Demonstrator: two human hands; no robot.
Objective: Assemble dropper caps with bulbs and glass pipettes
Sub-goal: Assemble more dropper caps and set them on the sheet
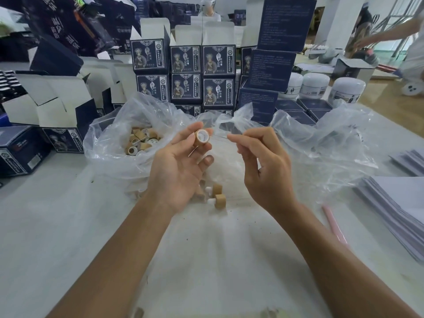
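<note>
- Head view: the left hand [176, 166] pinches a small tan, bamboo-look cylindrical dropper cap [202, 136] between thumb and fingertips, its open end, white inside, turned toward the camera and slightly toward the other hand.
- The right hand [263, 168] has thumb and forefinger pressed together on a thin clear glass pipette [220, 134], faint and hard to trace; it seems to run roughly level, from those fingertips leftward to the cap's mouth.
- The relation that counts: the pipette's long axis appears to point at the cap opening, with its free end just beside or at the rim. I cannot tell whether it has entered.
- Both hands are raised above the table, close together, the cap to the left of the pipette; the right hand is the one placed to push.
- By my judgement, the insertion needs the pipette kept in line with the cap's bore; tilt could jam or crack the glass.
- Below the hands, two tan caps with white bulbs [218, 195] lie on the white table [68, 226], looking assembled as far as the bulb.
- To the left, a crumpled clear plastic bag [110, 143] holds more loose tan caps [142, 141].
- A second clear bag [321, 143] lies just behind the right hand.
</note>
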